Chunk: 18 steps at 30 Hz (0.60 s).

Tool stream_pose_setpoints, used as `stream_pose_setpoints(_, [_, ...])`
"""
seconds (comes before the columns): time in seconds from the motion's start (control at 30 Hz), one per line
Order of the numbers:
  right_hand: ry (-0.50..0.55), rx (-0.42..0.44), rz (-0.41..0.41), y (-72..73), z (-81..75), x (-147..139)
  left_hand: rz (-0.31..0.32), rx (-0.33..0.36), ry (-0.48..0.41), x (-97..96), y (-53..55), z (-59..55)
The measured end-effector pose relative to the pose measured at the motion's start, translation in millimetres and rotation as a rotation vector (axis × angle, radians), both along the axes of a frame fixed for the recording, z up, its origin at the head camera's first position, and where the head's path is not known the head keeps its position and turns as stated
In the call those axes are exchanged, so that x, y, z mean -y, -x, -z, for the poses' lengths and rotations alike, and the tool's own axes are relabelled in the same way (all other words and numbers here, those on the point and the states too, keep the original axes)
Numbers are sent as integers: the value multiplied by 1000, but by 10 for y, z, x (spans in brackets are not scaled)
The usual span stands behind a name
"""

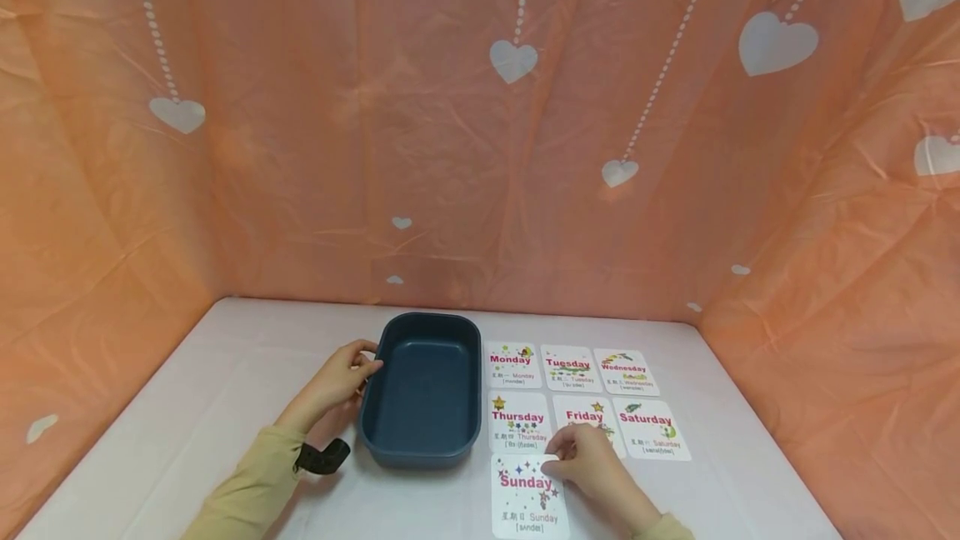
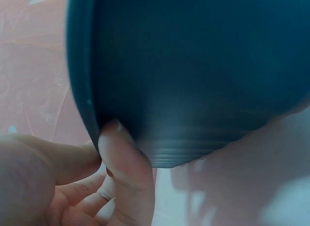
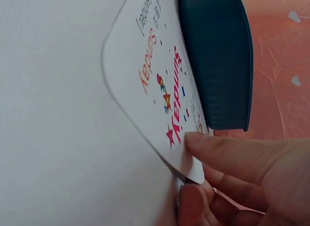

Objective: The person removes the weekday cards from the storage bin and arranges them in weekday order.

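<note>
A dark blue rectangular bin stands on the table, its open top facing up. My left hand grips its left rim, thumb on one side of the wall and fingers on the other, as the left wrist view shows up close. On the right, my right hand pinches the upper right corner of the white Sunday card. In the right wrist view that corner of the card is lifted, with the thumb on the printed face and fingers beneath. The Friday card is partly hidden behind this hand.
Right of the bin lie the Monday, Tuesday and Wednesday cards in a back row. Thursday and Saturday flank Friday in front of them. An orange curtain with white hearts encloses the white table.
</note>
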State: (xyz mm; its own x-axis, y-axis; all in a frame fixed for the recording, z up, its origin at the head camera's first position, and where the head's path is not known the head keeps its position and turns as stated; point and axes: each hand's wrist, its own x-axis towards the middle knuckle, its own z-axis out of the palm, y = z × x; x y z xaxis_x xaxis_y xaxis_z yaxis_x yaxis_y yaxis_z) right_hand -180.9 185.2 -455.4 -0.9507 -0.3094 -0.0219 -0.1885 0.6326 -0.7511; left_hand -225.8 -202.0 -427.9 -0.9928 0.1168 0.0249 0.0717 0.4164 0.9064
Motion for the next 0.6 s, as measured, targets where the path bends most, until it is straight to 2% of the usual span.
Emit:
stream_pose_setpoints(0.43, [-2,11,14,-11,4,11,9,1,-4,7,-1,13])
stream_pose_setpoints(0.6, [-14,-5,18,-10,5,18,-8,14,-4,-2,0,5])
